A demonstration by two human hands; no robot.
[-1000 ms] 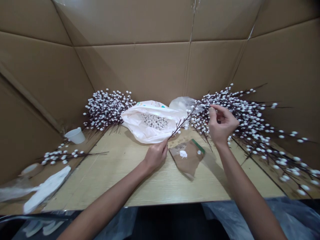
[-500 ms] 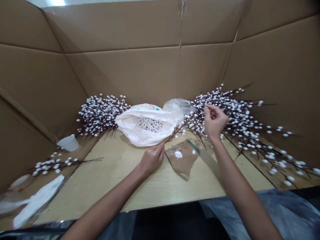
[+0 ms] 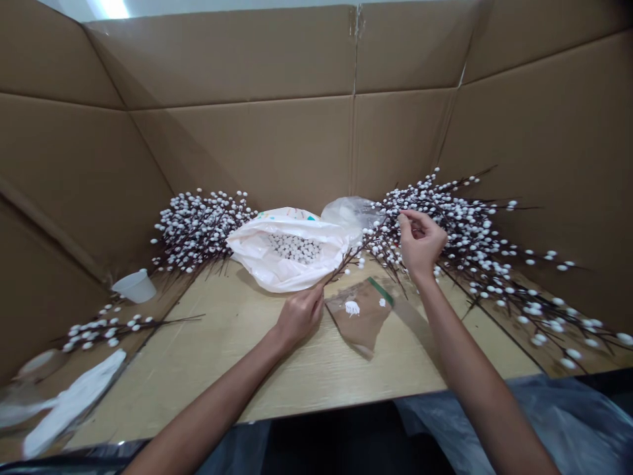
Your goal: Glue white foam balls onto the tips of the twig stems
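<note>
My left hand (image 3: 299, 315) pinches the lower end of a thin dark branch (image 3: 350, 254) studded with white buds, low over the wooden table (image 3: 237, 356). The branch runs up and right toward my right hand (image 3: 420, 241), whose fingertips are pressed together at its upper part, right beside the big pile of budded branches (image 3: 475, 237). What the right fingertips hold is too small to make out. Just behind the left hand lies an open white plastic bag (image 3: 289, 254) full of small white beads.
A clear zip bag (image 3: 363, 313) with a green strip lies between my hands. Another branch pile (image 3: 198, 227) sits back left, a white cup (image 3: 134, 287) and a single branch (image 3: 113, 325) at left, a white glove (image 3: 74, 402) near the front left. Cardboard walls (image 3: 306, 145) surround the table.
The view has shifted slightly, so everything sits a little further left. My right hand has drawn a bit closer along the branch; the left hand keeps its hold.
</note>
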